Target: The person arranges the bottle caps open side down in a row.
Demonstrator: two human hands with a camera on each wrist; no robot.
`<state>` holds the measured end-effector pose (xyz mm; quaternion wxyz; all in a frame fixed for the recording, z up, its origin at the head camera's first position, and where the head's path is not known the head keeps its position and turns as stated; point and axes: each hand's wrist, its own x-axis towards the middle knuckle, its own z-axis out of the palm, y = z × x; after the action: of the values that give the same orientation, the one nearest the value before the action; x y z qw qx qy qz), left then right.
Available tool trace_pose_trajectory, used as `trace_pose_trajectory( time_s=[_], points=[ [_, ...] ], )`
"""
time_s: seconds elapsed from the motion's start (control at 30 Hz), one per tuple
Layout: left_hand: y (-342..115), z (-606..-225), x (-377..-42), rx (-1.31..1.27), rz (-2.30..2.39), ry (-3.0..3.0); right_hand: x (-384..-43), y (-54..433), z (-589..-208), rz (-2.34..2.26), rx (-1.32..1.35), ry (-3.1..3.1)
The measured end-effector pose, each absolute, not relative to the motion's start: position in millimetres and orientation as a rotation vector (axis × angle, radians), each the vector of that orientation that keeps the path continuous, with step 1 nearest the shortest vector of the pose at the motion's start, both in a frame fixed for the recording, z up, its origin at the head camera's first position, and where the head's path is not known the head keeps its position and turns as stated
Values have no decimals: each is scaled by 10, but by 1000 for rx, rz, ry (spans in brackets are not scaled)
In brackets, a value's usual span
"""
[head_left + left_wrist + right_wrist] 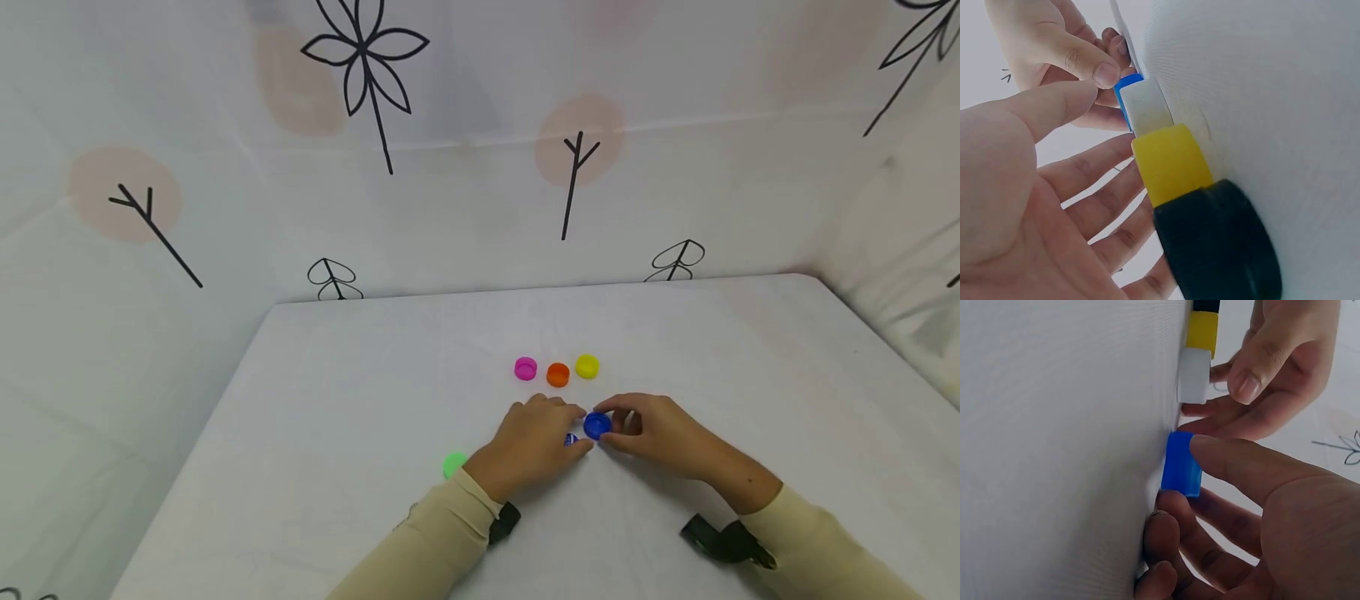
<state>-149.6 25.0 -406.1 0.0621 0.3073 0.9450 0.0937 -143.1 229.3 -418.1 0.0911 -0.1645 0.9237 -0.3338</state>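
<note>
My right hand (pixel 660 433) pinches a blue bottle cap (pixel 597 426) between thumb and fingers, its open side up on the white table. Close by on the left is my left hand (pixel 534 437), thumb and fingers spread and fairly straight. Between its thumb and fingers, part of a white cap (pixel 572 439) with blue print shows. The left wrist view has the blue cap (pixel 1127 81) at the end of a row with the white cap (pixel 1146 106), a yellow cap (pixel 1172 164) and a dark cap (pixel 1216 244). In the head view the left hand hides the last two.
Beyond the hands lie a pink cap (pixel 526 368), an orange cap (pixel 558 375) and a yellow cap (pixel 587 367). A light green cap (pixel 454 465) is partly behind the left wrist. White printed cloth (pixel 465 208) hangs along the back and sides of the table (pixel 360 375).
</note>
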Motion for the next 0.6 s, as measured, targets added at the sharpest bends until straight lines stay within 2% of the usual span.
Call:
trace_pose_trajectory(
  time_s=[0.6],
  points=[
    [237, -4051, -1475, 930, 295, 2840, -1441, 2294, -4207, -963, -514, 2771]
  ],
)
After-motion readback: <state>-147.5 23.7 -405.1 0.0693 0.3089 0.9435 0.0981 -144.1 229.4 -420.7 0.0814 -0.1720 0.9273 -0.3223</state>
